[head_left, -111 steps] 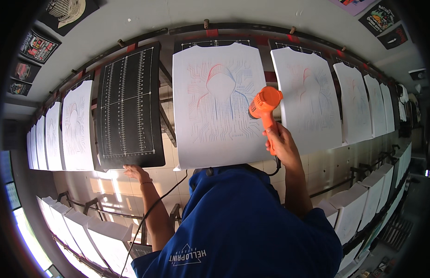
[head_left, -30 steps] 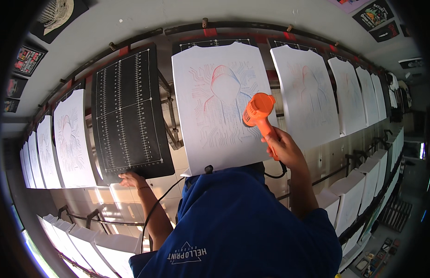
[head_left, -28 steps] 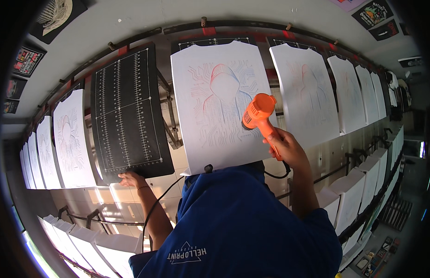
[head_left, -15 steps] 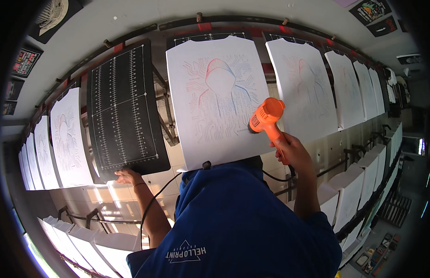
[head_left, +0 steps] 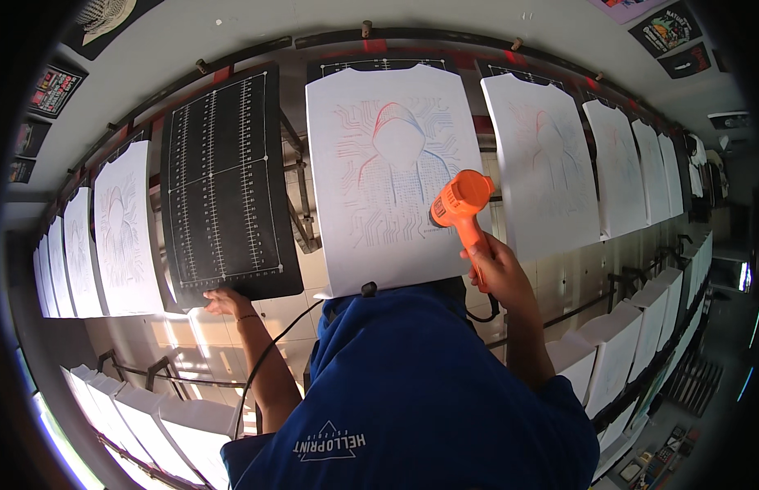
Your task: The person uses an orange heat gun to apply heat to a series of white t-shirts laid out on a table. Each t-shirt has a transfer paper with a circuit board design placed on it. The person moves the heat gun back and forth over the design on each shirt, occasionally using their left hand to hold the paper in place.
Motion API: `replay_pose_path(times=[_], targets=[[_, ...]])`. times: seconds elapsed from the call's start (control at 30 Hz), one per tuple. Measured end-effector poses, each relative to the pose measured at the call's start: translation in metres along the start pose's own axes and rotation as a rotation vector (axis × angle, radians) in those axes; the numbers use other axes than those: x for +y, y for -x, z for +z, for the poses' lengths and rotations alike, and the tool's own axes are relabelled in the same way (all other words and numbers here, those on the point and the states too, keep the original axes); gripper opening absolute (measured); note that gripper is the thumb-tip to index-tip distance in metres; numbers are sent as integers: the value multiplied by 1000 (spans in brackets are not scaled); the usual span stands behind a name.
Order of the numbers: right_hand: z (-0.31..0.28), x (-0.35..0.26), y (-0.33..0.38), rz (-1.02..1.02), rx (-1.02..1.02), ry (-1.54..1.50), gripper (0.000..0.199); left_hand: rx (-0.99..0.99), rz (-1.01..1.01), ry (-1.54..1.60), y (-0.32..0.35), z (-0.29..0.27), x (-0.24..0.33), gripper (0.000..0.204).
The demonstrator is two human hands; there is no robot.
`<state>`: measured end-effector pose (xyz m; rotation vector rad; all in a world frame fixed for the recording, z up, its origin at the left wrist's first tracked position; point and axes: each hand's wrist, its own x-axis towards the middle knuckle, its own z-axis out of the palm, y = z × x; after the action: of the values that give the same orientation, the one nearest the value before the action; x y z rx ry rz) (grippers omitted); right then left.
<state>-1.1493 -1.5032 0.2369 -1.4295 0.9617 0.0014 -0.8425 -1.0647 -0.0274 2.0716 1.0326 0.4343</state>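
Note:
My right hand (head_left: 504, 269) grips the handle of an orange heat gun (head_left: 466, 194). Its dark nozzle is over the lower right of the print on a white T-shirt (head_left: 339, 260), which is stretched over a board in front of me. That print shows a hooded figure with red and blue lines around it. To the left, a bare black platen (head_left: 228, 220) with white ruler markings stands tilted beside the shirt. My left hand (head_left: 227, 303) holds the near edge of this platen, fingers partly hidden at the rim.
More white shirts on boards line up right (head_left: 543, 180) and left (head_left: 125, 237). A dark rail (head_left: 445, 34) runs behind them. The gun's black cord (head_left: 269, 347) hangs past my left forearm. Behind me stands another row of white-covered boards (head_left: 625, 327).
The heat gun has moved left and slightly up over the shirt's print. My left hand stays at the black platen's near edge. The whole view has shifted a little.

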Motion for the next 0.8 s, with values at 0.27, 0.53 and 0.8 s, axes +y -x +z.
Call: replay_pose_path(times=[0.27,0.53,0.8], targets=[[6,-15,-11,14,-75,19,38,50,-11,23,-3,3,-5,72],[-3,-16,2,67,-134,32,39,-10,-30,12,11,-6,14,70],[10,-18,-6,55,-236,107,43,74,20,-142,-20,-25,27,82]])
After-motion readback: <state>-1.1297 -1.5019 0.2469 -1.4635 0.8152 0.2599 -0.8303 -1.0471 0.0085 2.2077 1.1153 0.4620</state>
